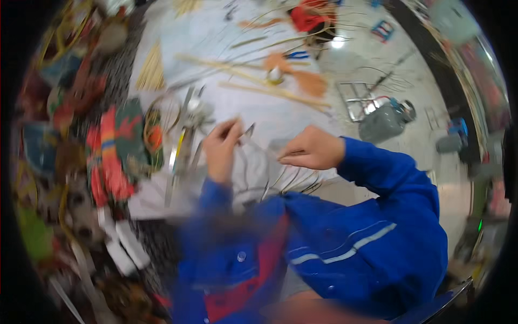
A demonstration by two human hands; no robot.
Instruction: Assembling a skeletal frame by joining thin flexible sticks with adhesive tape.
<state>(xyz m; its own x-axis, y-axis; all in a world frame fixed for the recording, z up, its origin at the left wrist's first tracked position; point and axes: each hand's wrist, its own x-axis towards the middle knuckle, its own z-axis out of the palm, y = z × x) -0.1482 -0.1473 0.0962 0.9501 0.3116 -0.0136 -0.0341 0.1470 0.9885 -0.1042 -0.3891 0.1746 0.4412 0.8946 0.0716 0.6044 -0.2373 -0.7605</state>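
1. Two hands work over the white tabletop.
2. Left hand pinches a thin metal wire near its tip.
3. Right hand, fingers pressed together, grips the wire's other stretch.
4. Loose wire strands curve below the hands; bamboo strips lie beyond.

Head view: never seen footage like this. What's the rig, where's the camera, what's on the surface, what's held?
No machine here: a person in a blue jacket works with bare hands. The one picture comes from a wide fisheye camera worn on the head, looking down, so edges curve. The left hand pinches a small pointed metal tool. The right hand pinches thin wires that fan out below both hands. On the pale work surface lie long wooden sticks, metal tools and blue-handled pliers. Colourful items are piled to the left. The picture is blurred, so finer detail is unclear.
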